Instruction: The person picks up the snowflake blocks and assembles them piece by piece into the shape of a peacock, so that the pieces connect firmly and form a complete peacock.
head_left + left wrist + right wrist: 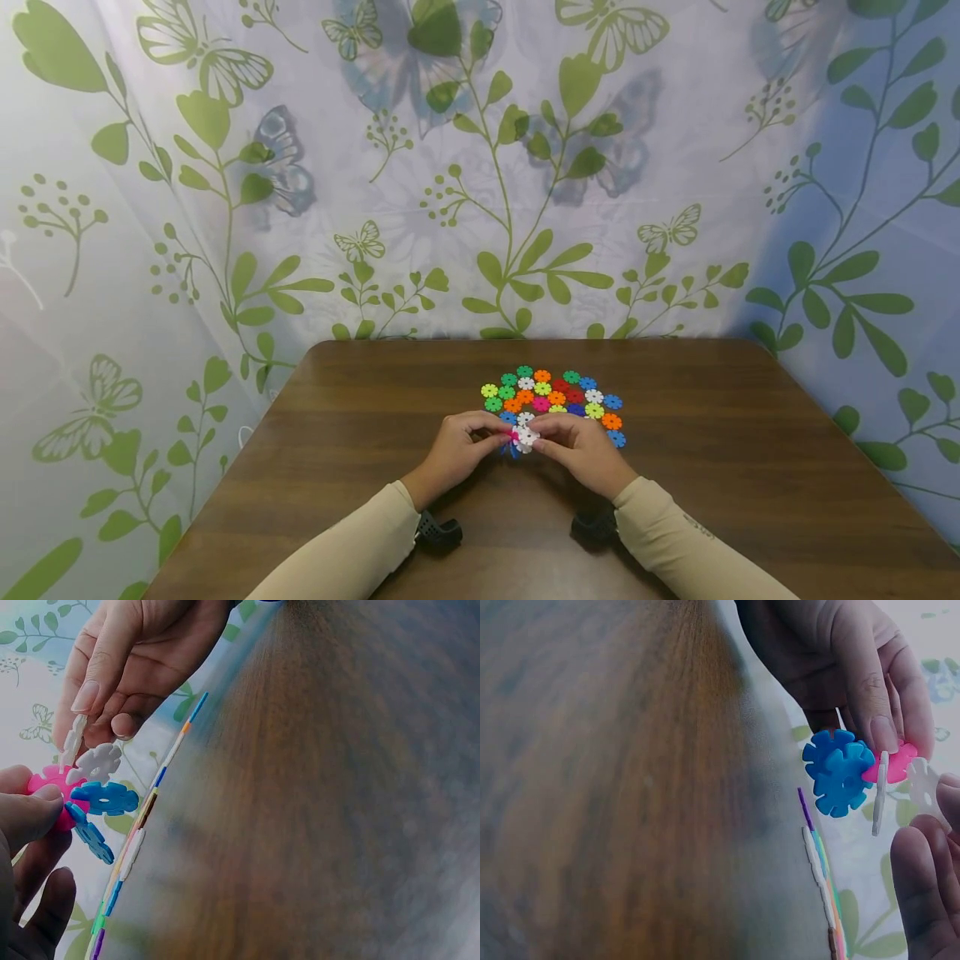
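The left hand (pixel 467 452) pinches a pink plastic flower disc (pixel 54 784), the right hand (pixel 583 450) a white plastic flower disc (pixel 72 745), with two blue plastic flower discs (pixel 834 774) plainly distinct only in wrist views.

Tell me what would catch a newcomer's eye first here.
Probably the bright discs laid out on the brown table. Nearer, the left hand pinches a pink disc with blue discs joined on, and the right hand pinches a white disc. Behind the table, the leafy backdrop stands out too.
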`<control>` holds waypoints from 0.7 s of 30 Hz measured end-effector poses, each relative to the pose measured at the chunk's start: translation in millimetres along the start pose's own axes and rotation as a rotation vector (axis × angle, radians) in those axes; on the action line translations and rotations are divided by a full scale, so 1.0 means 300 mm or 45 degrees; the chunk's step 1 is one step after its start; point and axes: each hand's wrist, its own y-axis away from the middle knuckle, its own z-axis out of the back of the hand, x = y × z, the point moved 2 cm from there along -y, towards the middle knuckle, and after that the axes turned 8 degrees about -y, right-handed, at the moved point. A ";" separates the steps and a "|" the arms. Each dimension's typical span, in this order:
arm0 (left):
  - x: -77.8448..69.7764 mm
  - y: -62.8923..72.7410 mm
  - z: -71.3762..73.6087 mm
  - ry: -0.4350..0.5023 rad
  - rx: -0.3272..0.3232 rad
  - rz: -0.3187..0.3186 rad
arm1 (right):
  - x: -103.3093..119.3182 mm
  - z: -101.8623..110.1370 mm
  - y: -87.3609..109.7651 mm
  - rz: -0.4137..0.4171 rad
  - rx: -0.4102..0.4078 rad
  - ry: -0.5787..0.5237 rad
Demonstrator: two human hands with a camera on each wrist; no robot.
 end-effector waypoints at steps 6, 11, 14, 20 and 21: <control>0.004 0.000 -0.002 -0.008 0.002 -0.003 | 0.002 -0.003 -0.002 0.005 0.026 -0.006; -0.002 0.002 -0.002 -0.007 0.017 -0.030 | 0.002 -0.007 -0.001 -0.002 0.040 0.006; -0.006 0.002 -0.002 -0.019 0.013 -0.062 | 0.002 -0.009 0.000 -0.002 0.043 0.012; -0.017 0.000 -0.002 -0.093 -0.017 -0.159 | 0.002 -0.013 0.001 -0.018 0.049 0.025; -0.021 0.000 -0.002 -0.111 -0.025 -0.180 | 0.002 -0.014 0.001 -0.021 0.051 0.025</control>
